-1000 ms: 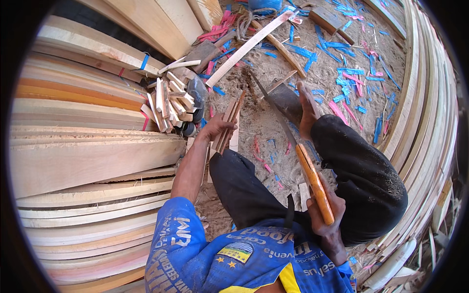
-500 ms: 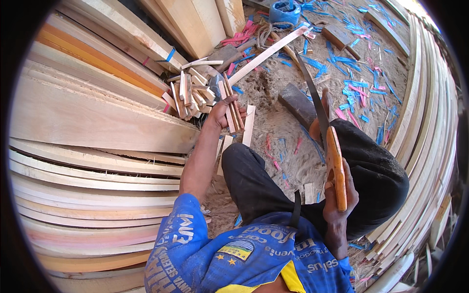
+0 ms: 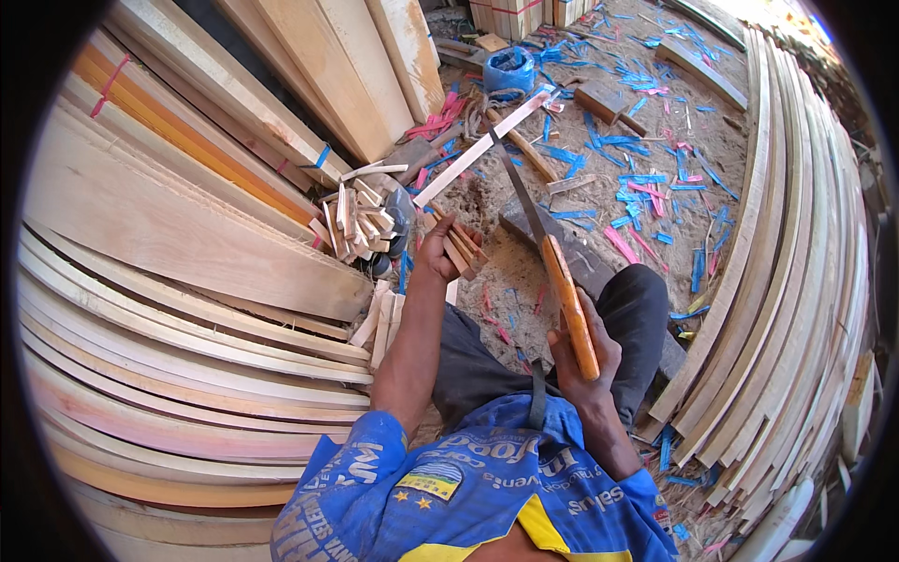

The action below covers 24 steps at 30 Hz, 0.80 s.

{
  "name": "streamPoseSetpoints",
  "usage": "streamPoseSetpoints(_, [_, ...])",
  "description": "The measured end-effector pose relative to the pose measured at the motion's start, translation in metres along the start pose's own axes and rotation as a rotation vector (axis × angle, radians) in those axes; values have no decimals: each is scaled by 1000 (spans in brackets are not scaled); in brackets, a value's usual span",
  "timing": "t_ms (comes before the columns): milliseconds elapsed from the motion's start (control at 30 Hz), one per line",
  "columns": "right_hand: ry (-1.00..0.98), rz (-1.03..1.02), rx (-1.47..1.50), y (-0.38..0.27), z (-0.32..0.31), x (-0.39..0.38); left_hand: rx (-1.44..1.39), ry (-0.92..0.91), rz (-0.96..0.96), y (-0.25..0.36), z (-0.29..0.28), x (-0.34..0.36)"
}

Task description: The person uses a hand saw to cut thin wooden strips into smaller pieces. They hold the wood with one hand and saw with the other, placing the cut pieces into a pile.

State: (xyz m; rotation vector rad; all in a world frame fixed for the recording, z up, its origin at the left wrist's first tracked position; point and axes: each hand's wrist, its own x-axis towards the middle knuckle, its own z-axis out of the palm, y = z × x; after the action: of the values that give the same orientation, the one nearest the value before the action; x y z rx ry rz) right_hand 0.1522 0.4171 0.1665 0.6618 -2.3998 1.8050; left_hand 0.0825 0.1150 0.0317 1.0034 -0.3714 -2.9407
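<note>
My left hand is closed around several short wooden strips, which stick out past my fingers. In my right hand is a handsaw, gripped by its orange-brown wooden handle. The dark saw blade points up and left, its tip overlapping a long pale strip in view. Beyond my knees a dark, heavy wooden block rests on the sandy ground, partly behind the saw. Left of my left hand lies a heap of short cut wood pieces.
Stacked boards fill the left side, and long thin strips lie along the right. A blue strap roll, a wooden handle and a dark block lie ahead among blue and pink strap scraps.
My right hand has brought the saw leftward, closer to my left hand. My right knee has moved inward. The left hand still grips the short strips, and the view has shifted.
</note>
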Motion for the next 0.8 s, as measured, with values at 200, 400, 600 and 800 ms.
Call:
streamPoseSetpoints(200, [-39,-17,10,14,-64,3,1078,185,513,-48,-3,-2])
streamPoseSetpoints(400, [-55,107,-58,69,-108,-14,2167,182,653,-74,19,22])
streamPoseSetpoints(600, [-62,270,5,100,-97,-7,2421,102,471,-60,11,91])
streamPoseSetpoints(800, [-182,327,-3,128,-76,35,2540,129,364,-35,24,180])
